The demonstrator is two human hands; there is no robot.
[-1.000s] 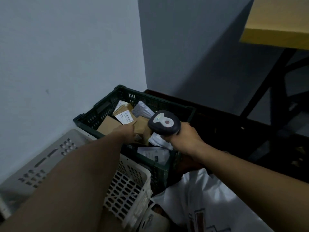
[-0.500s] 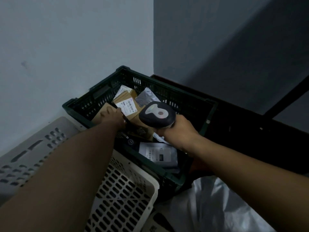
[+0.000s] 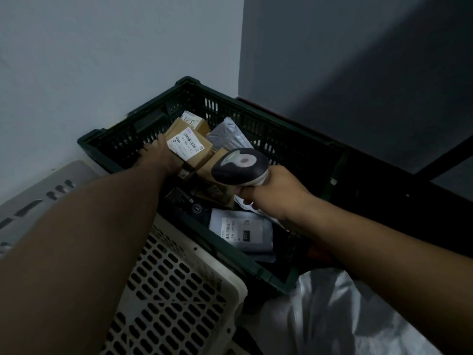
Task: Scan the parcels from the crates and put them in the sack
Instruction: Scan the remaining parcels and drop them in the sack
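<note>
A dark green crate [image 3: 256, 116] stands in the room's corner with several parcels inside. My left hand [image 3: 158, 157] grips a brown cardboard box [image 3: 192, 147] with a white barcode label, at the crate's far left. My right hand [image 3: 273, 196] holds a dark handheld scanner [image 3: 239, 165], its head just right of that box. A grey mailer bag [image 3: 227, 137] lies behind the scanner, and a grey labelled pouch [image 3: 243, 231] lies at the crate's near end. The white sack [image 3: 332, 316] lies crumpled at the bottom right.
A white perforated crate [image 3: 179, 290] stands against the green crate's near left side, with a grey plastic panel [image 3: 38, 198] beyond it at the left. Walls close in behind and to the left. A dark frame [image 3: 396, 190] runs along the right.
My left hand has closed round the labelled brown box and tilted it up. The scanner stays beside it. The view has shifted lower and nearer the crate.
</note>
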